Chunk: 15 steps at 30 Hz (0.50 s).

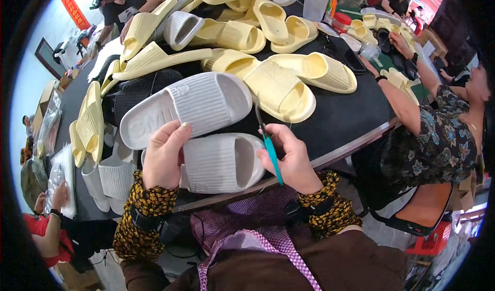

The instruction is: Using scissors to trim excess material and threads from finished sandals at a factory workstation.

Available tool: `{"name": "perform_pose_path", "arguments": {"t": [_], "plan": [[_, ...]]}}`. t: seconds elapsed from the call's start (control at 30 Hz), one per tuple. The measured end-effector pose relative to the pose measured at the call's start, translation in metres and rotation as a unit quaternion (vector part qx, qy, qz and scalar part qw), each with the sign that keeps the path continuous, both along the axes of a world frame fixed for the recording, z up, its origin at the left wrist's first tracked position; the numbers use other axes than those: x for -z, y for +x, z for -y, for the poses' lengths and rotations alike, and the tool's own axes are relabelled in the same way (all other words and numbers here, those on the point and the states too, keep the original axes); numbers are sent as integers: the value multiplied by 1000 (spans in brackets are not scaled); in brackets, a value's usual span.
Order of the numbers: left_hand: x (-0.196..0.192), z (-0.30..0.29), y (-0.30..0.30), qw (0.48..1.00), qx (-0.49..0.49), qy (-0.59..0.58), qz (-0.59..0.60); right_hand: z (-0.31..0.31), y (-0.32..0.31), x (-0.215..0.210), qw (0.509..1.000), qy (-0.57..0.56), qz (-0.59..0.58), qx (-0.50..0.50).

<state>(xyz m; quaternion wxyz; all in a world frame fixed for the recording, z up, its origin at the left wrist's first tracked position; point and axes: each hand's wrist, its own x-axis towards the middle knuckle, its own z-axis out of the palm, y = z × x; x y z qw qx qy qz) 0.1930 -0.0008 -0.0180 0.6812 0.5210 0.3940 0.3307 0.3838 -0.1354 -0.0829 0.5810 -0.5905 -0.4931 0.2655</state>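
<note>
My left hand is closed on the edge of a grey slide slipper, thumb on top and fingers mostly hidden beneath. That slipper is tilted, its ribbed strap facing up. A second grey slipper lies just below it at the table's near edge, beside my left fingers. In my right hand is a slim tool with a teal handle and a thin dark tip that points up toward the slipper's toe end. Whether it is a cutter or snips I cannot make out.
Yellow slippers are piled across the dark table, with more grey ones at left. A clear jar and a phone lie farther back. Co-workers sit at right, far left and behind the pile.
</note>
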Motion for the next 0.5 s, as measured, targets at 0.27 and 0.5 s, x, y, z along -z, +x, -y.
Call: {"name": "perform_pose_path", "arguments": {"t": [0.27, 0.5], "plan": [[-6, 34, 2, 993, -4, -11, 121, -8, 12, 2, 997, 36, 0, 68], [-1, 34, -14, 977, -89, 77, 179, -6, 12, -5, 996, 72, -7, 51]]}}
